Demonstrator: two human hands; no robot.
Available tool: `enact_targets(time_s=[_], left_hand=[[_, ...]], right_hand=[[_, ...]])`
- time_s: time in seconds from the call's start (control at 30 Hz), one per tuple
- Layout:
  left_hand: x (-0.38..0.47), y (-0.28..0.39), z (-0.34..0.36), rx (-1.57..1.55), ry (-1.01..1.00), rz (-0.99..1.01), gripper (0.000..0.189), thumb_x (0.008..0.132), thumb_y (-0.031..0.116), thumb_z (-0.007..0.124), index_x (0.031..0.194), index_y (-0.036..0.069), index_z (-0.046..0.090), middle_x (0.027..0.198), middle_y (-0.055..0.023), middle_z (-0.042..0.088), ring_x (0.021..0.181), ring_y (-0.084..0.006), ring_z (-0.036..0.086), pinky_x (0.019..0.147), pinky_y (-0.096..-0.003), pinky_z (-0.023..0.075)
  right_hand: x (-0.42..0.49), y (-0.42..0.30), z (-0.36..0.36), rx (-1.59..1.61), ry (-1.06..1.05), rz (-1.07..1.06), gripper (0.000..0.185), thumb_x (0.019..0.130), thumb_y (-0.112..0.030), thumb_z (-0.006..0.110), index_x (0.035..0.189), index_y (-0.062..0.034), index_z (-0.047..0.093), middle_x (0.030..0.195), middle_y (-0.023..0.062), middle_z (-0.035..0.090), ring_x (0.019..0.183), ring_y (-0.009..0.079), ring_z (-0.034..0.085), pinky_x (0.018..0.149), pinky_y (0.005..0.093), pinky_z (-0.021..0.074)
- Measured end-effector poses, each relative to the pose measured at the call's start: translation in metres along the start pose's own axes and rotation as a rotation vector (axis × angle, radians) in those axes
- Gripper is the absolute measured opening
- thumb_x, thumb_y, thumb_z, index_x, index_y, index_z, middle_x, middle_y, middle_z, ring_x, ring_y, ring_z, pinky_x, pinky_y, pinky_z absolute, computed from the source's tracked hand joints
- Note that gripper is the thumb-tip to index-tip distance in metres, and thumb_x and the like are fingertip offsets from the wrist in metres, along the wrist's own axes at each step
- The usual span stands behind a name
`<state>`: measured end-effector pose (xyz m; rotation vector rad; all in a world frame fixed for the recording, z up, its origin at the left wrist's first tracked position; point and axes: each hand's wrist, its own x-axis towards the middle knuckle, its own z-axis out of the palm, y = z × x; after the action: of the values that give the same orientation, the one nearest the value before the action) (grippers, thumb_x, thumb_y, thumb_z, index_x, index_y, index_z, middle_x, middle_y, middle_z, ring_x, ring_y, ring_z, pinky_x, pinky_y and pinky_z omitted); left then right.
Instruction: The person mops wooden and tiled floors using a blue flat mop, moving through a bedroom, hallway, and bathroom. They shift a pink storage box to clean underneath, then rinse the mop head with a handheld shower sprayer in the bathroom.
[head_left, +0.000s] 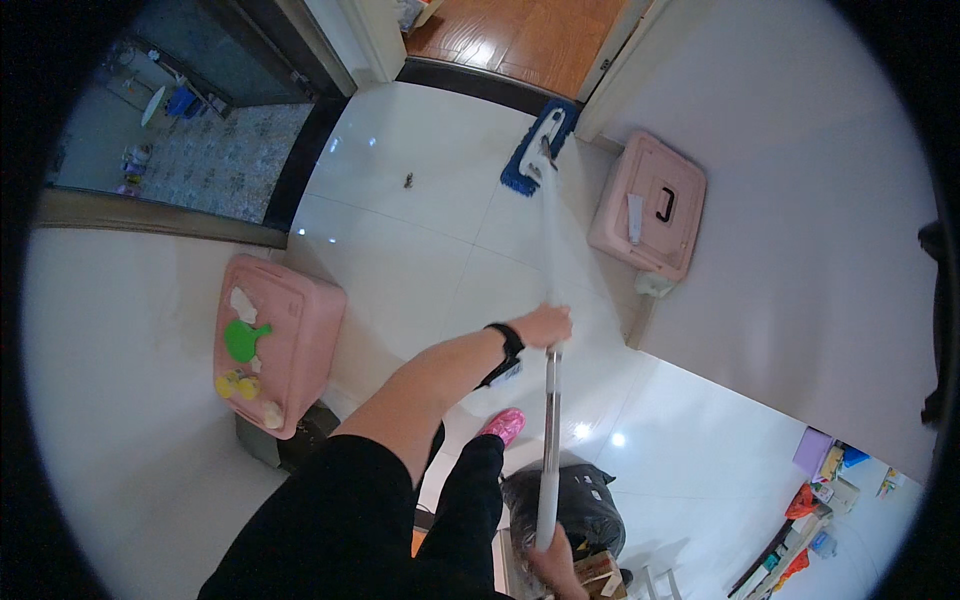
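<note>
A flat mop with a blue fringed head (539, 147) lies on the white tiled floor near the doorway sill. Its long pole (552, 412) runs back towards me. My left hand (545, 326), with a black band on the wrist, is closed around the middle of the pole. Low in the view, my right hand (553, 560) grips the white end of the pole, above a cardboard box and beside a black plastic bag. A small dark clump (409, 180) of debris lies on the tiles left of the mop head.
A pink lidded bin (652, 206) stands by the right wall. Another pink bin (319, 322), with small items on its lid, stands at the left. The black bag (592, 502) and cardboard box (602, 576) are near my feet. Dark sills edge two doorways.
</note>
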<state>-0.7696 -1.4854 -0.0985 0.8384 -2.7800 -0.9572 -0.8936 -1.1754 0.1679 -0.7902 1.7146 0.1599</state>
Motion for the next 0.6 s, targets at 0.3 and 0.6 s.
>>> enact_targets(time_s=[0.3,0.6], left_hand=[[0.016,-0.030,-0.007,-0.025,-0.052,0.028,0.008,0.063,0.006,0.063,0.066,0.013,0.062,0.074,-0.0038,0.058,0.090,-0.0225,0.053,0.060,-0.0430,0.0448],[0.018,-0.029,-0.015,-0.053,0.084,0.058,0.007,0.064,0.009,0.065,0.066,0.013,0.060,0.077,-0.0025,0.057,0.094,-0.0222,0.050,0.065,-0.0440,0.0422]], right_hand=[[0.005,-0.053,-0.003,0.385,-0.055,0.171,0.030,0.066,-0.004,0.061,0.092,-0.0034,0.045,0.073,0.0044,0.049,0.067,0.0152,0.054,0.061,0.0293,0.0447],[0.012,-0.047,-0.024,0.030,-0.049,0.114,0.053,0.066,-0.010,0.064,0.114,0.0008,0.043,0.092,0.0147,0.057,0.083,0.0261,0.058,0.072,0.0357,0.0465]])
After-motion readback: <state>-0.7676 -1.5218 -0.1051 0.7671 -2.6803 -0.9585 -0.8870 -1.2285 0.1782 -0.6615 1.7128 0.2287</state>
